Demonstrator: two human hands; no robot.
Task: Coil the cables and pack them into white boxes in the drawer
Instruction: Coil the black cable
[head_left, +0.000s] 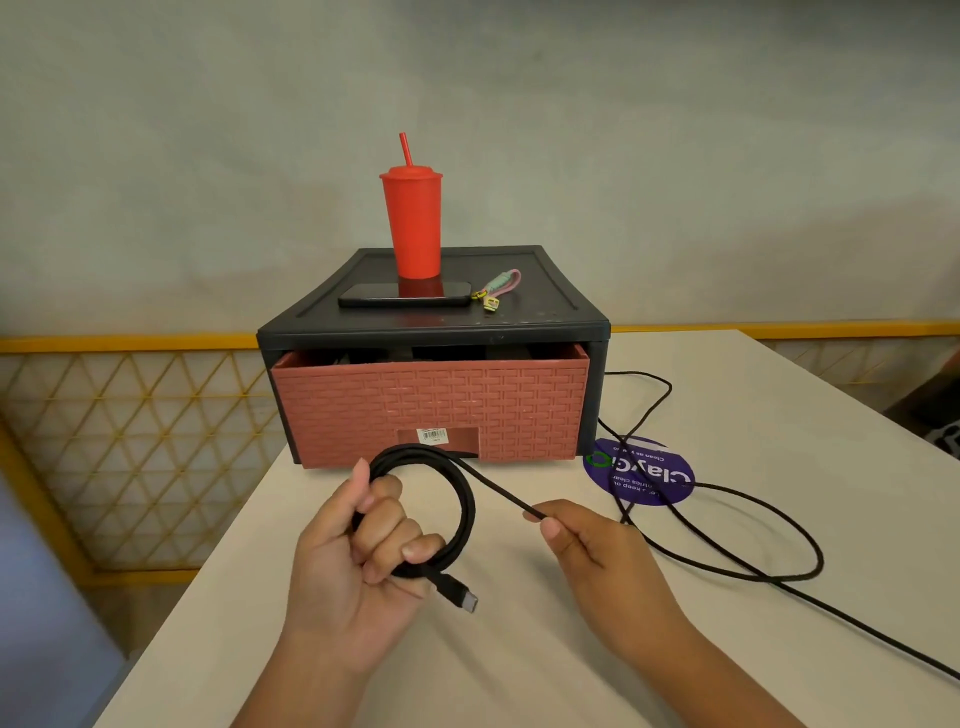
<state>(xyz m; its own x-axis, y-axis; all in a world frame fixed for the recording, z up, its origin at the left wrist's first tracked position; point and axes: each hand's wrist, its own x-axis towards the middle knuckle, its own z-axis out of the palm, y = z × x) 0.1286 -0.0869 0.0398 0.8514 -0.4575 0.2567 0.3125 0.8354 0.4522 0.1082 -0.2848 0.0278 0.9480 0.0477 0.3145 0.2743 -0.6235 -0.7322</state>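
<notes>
The left hand (358, 540) holds a black USB-C cable (464, 499) as a finished set of loops above the near part of the worktop (467, 670). Its fingers (387, 519) are curled through and around the coil, which likely keeps the turns from springing apart. The plug (462, 600) hangs free below the fist. The right hand (587, 545) pinches the straight run between thumb and forefinger, just beside the coil, probably to feed and tension the next turn. The rest of the cable lies in loose loops toward the right edge, so much winding is left.

The brick-patterned drawer (431, 410) sits almost closed in its black housing (431, 325) at the far left corner. No white boxes can be seen inside.

On the housing stand a red tumbler (413, 223) with a straw, a phone (405, 297) and a small strap (500, 287). A purple round sticker (644, 478) lies on the pale worktop. A yellow lattice railing (130, 441) and a grey wall (208, 130) lie beyond.
</notes>
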